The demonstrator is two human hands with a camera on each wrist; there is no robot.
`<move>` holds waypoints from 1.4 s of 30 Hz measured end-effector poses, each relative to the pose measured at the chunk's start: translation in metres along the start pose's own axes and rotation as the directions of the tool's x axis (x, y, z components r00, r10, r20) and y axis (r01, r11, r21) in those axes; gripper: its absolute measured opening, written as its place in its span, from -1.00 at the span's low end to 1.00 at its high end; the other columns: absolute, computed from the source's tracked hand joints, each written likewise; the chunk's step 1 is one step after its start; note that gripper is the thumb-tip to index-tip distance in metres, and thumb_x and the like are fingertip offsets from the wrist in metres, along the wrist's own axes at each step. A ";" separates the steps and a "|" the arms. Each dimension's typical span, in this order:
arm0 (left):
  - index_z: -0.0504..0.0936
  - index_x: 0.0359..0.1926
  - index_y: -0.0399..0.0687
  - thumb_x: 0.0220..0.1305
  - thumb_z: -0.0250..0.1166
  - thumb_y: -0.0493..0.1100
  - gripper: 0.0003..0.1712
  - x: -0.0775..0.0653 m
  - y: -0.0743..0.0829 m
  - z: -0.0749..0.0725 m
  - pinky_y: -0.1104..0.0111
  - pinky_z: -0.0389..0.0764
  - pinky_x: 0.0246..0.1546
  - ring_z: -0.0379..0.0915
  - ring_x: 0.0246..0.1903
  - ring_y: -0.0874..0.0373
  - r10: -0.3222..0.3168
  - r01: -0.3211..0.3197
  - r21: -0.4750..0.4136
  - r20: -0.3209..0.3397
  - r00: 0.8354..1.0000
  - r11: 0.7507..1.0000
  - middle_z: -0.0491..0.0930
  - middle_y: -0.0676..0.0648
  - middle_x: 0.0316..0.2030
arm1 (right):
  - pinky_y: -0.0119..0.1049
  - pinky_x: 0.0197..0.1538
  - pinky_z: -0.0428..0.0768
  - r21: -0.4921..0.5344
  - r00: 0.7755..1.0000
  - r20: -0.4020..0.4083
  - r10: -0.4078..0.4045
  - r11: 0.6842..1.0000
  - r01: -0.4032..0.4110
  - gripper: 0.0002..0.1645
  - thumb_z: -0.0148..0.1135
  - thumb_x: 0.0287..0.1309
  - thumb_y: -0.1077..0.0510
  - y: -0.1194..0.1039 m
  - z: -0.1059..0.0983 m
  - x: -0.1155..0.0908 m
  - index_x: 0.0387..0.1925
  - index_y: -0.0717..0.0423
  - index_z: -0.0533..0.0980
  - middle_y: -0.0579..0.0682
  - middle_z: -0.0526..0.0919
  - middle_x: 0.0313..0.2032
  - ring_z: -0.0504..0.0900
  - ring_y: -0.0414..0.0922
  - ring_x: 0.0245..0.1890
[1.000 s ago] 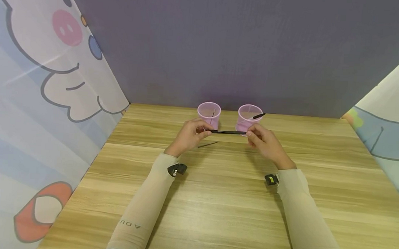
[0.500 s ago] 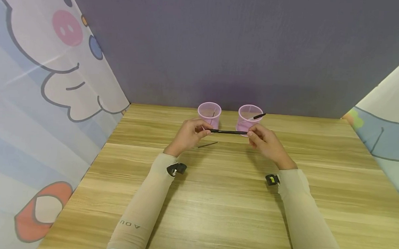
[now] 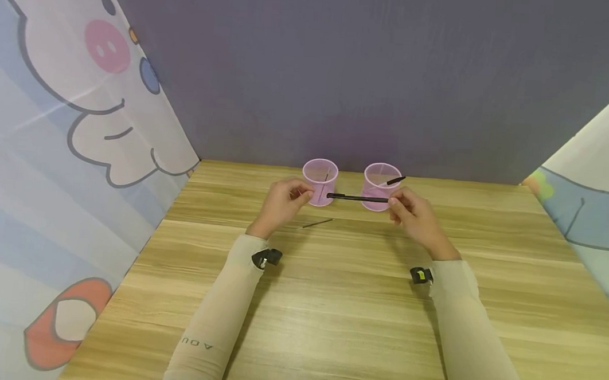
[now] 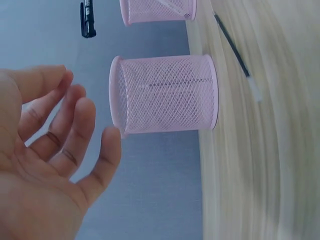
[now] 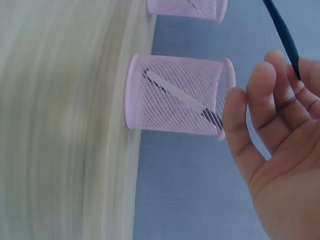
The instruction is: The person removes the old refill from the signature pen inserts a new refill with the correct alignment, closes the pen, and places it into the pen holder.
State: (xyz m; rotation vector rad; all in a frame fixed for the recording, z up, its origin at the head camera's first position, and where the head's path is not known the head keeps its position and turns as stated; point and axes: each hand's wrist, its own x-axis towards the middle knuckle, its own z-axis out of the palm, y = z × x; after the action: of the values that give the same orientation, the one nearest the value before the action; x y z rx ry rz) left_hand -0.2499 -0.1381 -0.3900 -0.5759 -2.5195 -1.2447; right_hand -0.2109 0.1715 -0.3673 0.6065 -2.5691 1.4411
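Observation:
Between thumb and fingertips my right hand [image 3: 413, 217] pinches one end of a black pen [image 3: 358, 198]. The pen lies level in the air, its clip end pointing left. My left hand [image 3: 281, 205] is apart from that end, and its loosely bent fingers hold nothing. Behind the hands stand two pink mesh pen cups. A thin dark refill shows through the mesh of the left cup [image 4: 165, 107]. Inside the right cup [image 5: 175, 117] leans a pale pen with a dark end [image 5: 212, 119]. On the table below lies another thin pen refill [image 4: 232, 46], dark with a clear tip.
The wooden table [image 3: 329, 306] ends at a grey panel [image 3: 362, 72] just behind the cups. Cartoon-printed cloths hang at the left [image 3: 20, 198] and right [image 3: 599, 188] sides. Wrist cameras are strapped to both sleeved arms.
My left hand has let go of the pen's clip end and shifted slightly left. My right hand has moved a little right with the pen.

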 end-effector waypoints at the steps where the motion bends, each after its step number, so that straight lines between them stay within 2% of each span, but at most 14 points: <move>1: 0.70 -0.23 -0.09 0.25 0.31 -0.18 -0.89 0.000 0.000 -0.001 0.36 0.57 -0.31 0.52 -0.39 0.16 -0.002 0.002 0.011 -0.010 1.000 1.000 0.67 -0.04 -0.31 | -0.40 -0.48 0.52 -0.010 1.000 -0.024 -0.006 1.000 0.005 -0.88 -0.03 0.38 0.32 0.000 -0.001 0.000 -0.23 0.35 0.42 0.27 0.51 -0.50 0.50 0.07 -0.54; 7: 0.70 -0.21 -0.05 0.27 0.30 -0.12 -0.86 0.000 -0.002 -0.007 0.36 0.55 -0.36 0.51 -0.43 0.15 -0.020 0.028 0.119 -0.062 0.998 0.993 0.63 -0.04 -0.37 | -0.45 -0.53 0.50 -0.042 0.983 -0.184 -0.005 0.999 -0.003 -0.81 -0.01 0.38 0.30 0.012 -0.011 0.000 -0.23 0.41 0.44 0.29 0.53 -0.53 0.50 -0.04 -0.61; 14: 0.71 -0.25 -0.02 0.25 0.31 -0.10 -0.87 -0.001 -0.003 -0.014 0.36 0.49 -0.42 0.47 -0.46 0.16 -0.039 0.061 0.206 -0.111 0.993 0.977 0.58 0.00 -0.44 | -0.51 -0.51 0.50 -0.105 0.941 -0.330 0.077 0.987 -0.118 -0.70 0.00 0.41 0.04 0.031 -0.024 0.003 -0.16 0.23 0.47 0.10 0.57 -0.50 0.52 -0.25 -0.59; 21: 0.69 -0.26 0.00 0.26 0.28 -0.05 -0.84 -0.006 -0.010 -0.014 0.35 0.48 -0.42 0.49 -0.45 0.16 -0.056 0.082 0.291 -0.098 0.994 0.953 0.57 0.00 -0.44 | -0.50 -0.54 0.45 -0.191 0.916 -0.391 0.089 0.966 -0.175 -0.62 -0.04 0.41 -0.05 0.027 -0.032 0.007 -0.12 0.19 0.45 0.05 0.57 -0.48 0.51 -0.33 -0.58; 25: 0.68 -0.26 0.01 0.25 0.28 -0.03 -0.83 -0.008 -0.012 -0.011 0.33 0.50 -0.43 0.51 -0.45 0.16 -0.083 0.102 0.344 -0.067 0.994 0.934 0.59 0.01 -0.40 | -0.47 -0.56 0.44 -0.209 0.901 -0.422 0.101 0.956 -0.206 -0.60 -0.04 0.40 -0.09 0.023 -0.035 0.010 -0.12 0.17 0.45 0.06 0.58 -0.45 0.49 -0.38 -0.59; 30: 0.67 -0.27 0.01 0.26 0.28 -0.01 -0.83 -0.009 -0.011 -0.008 0.32 0.50 -0.45 0.51 -0.46 0.16 -0.103 0.111 0.387 -0.042 0.994 0.915 0.60 0.01 -0.39 | -0.43 -0.59 0.43 -0.291 0.914 -0.398 0.073 0.935 -0.201 -0.62 -0.01 0.39 -0.07 0.019 -0.035 0.017 -0.14 0.18 0.47 0.09 0.59 -0.45 0.46 -0.38 -0.61; 35: 0.67 -0.27 0.02 0.24 0.29 -0.04 -0.86 -0.008 -0.012 -0.005 0.30 0.49 -0.48 0.50 -0.44 0.13 -0.100 0.106 0.422 -0.035 0.994 0.900 0.59 0.00 -0.38 | -0.34 -0.58 0.38 -0.394 0.939 -0.341 0.043 0.901 -0.184 -0.70 0.02 0.39 0.00 0.022 -0.033 0.027 -0.20 0.16 0.47 0.06 0.61 -0.48 0.50 -0.22 -0.62; 42: 0.66 -0.26 -0.03 0.25 0.28 -0.06 -0.84 -0.005 -0.013 -0.006 0.23 0.55 -0.36 0.54 -0.34 0.07 -0.119 0.111 0.444 -0.009 0.993 0.889 0.62 -0.06 -0.31 | -0.24 -0.48 0.31 -0.441 0.964 -0.259 0.062 0.880 -0.175 -0.75 0.05 0.36 0.08 0.027 -0.024 0.042 -0.15 0.18 0.50 0.12 0.63 -0.44 0.49 -0.05 -0.59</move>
State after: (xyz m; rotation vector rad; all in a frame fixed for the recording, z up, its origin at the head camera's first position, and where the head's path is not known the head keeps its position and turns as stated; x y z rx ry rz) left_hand -0.2511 -0.1511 -0.3970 -0.3309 -2.7575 -0.6507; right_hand -0.2615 0.1925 -0.3626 0.1917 -2.6434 0.8072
